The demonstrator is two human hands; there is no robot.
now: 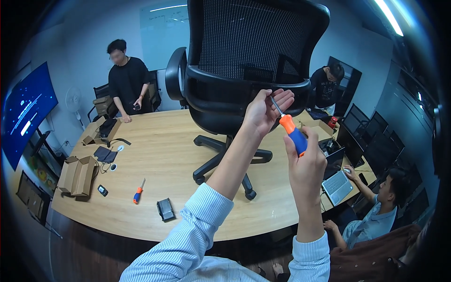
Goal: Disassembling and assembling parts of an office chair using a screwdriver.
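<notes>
A black mesh-back office chair (253, 42) with armrests and a wheeled base stands on the wooden table (127, 160), its back towards me. My right hand (307, 162) is closed round the blue and orange handle of a screwdriver (293, 131), whose metal shaft points up and left at the lower edge of the chair's backrest. Beside the shaft, my left hand (268, 110) is raised with its palm showing and fingers stretched out. The screwdriver's tip is near the left thumb; whether it touches the chair, I cannot tell.
Left on the table lie a second screwdriver (138, 191), a black box-shaped item (165, 209), a small black device (102, 190) and an open cardboard box (77, 176). A laptop (337, 188) sits at the right edge. Three people (129, 82) are around the table.
</notes>
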